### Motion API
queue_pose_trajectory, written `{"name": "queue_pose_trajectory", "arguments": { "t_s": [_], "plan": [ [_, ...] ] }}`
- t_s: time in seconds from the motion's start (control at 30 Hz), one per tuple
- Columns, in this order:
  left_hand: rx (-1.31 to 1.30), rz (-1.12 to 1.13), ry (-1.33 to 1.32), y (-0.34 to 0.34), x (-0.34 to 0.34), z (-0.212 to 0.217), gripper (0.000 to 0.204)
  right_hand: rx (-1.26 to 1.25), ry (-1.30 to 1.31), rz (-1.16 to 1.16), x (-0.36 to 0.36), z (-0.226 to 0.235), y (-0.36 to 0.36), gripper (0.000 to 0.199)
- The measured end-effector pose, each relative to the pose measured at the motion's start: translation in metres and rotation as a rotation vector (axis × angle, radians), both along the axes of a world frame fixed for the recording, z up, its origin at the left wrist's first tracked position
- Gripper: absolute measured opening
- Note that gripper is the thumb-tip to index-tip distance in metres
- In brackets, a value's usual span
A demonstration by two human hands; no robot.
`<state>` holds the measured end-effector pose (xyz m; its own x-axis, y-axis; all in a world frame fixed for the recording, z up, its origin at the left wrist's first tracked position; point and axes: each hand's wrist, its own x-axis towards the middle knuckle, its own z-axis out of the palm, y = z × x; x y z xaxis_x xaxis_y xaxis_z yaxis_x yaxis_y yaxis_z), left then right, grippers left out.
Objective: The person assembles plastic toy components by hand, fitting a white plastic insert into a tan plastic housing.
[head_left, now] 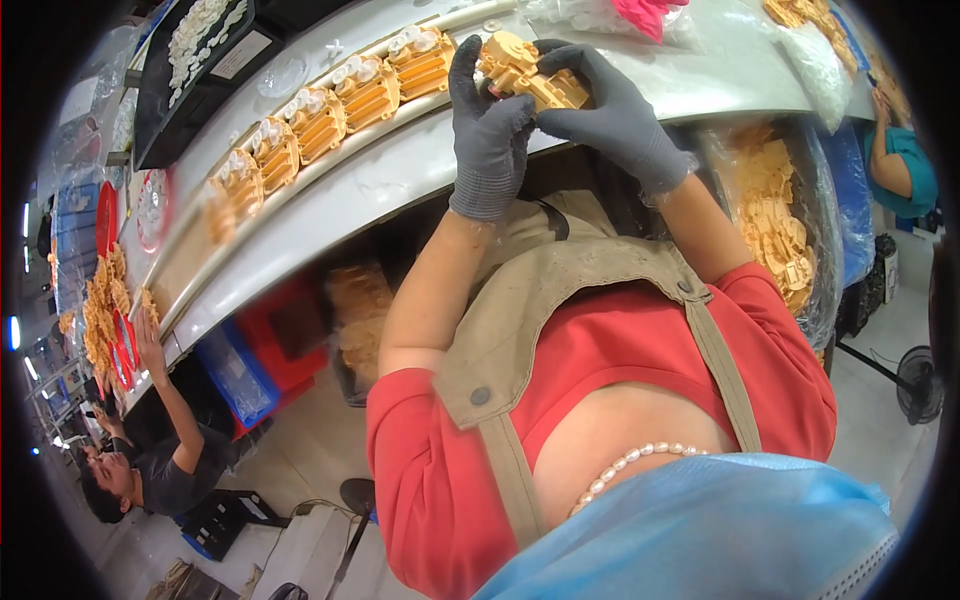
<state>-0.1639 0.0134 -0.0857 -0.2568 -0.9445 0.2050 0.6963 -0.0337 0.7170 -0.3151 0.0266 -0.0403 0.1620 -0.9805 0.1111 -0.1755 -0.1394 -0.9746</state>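
Observation:
Both my hands wear grey gloves and meet over the white work table (400, 170). My left hand (488, 130) and my right hand (610, 110) together grip an orange plastic part (525, 75) with a round top. The part is held just above the table's near edge. Beside it, on a pale conveyor strip (190, 265), stands a row of several similar orange parts (365, 92) with white pieces on top.
A clear bag of orange parts (775, 215) hangs at the right below the table. A black tray of white pieces (195, 45) lies at the far side. Red and blue crates (265, 345) sit under the table. Another person (160, 460) works at the left, another (900, 160) at the right.

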Motion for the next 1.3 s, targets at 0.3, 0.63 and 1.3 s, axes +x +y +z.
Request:
{"name": "queue_pose_trajectory", "arguments": {
  "t_s": [0.3,0.63,1.3],
  "plan": [
    [0.087,-0.151,0.382,0.004,0.013,-0.004,0.063,0.162,-0.354,0.001,0.009,0.013,0.001,0.036],
    [0.393,-0.302,0.333,0.017,0.034,0.022,0.063,-0.025,0.419,-0.346,-0.034,-0.014,-0.01,0.039],
    [0.177,-0.302,0.243,0.025,0.012,0.035,0.09,-0.162,0.229,-0.111,-0.018,0.03,0.004,0.025]
  ]
}}
